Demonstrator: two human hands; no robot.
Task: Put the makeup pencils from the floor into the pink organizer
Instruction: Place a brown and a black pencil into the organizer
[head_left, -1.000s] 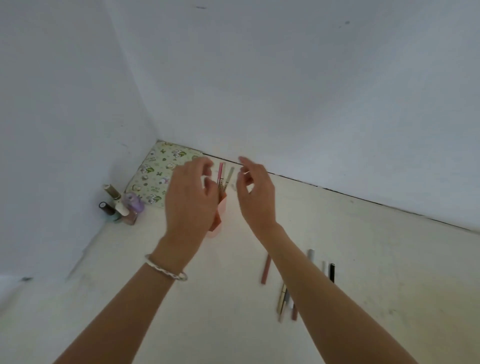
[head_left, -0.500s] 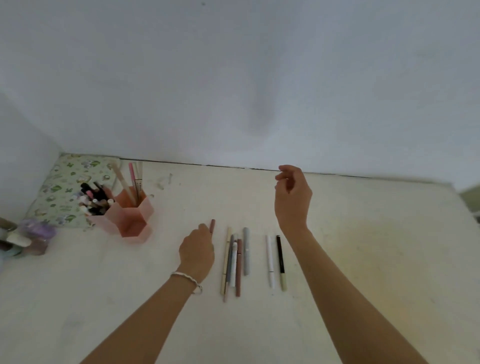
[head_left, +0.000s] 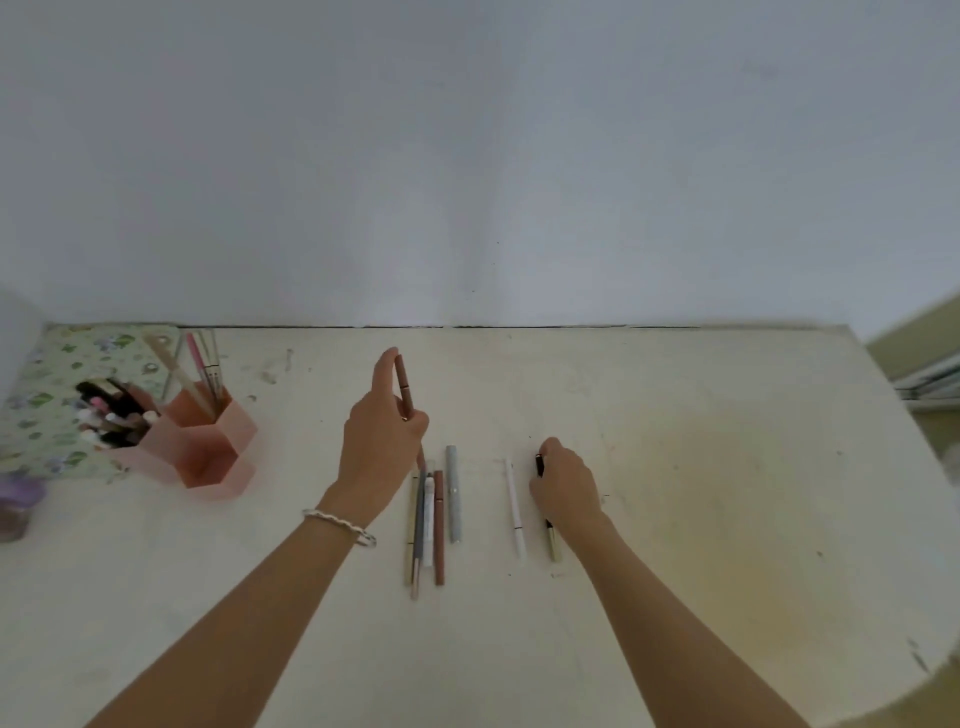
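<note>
Two pickups: L hand pinches brown pencil, R hand curls round black pencil. Next: both to pink organizer, 9 o'clock.

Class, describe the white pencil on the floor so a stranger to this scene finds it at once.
From the pink organizer at the left, go right past the left hand, which holds a brown pencil, and the bundle of pencils. The white pencil lies before the right hand, which grips a black and gold pencil. Plain white, it has gaps on both sides.
</note>
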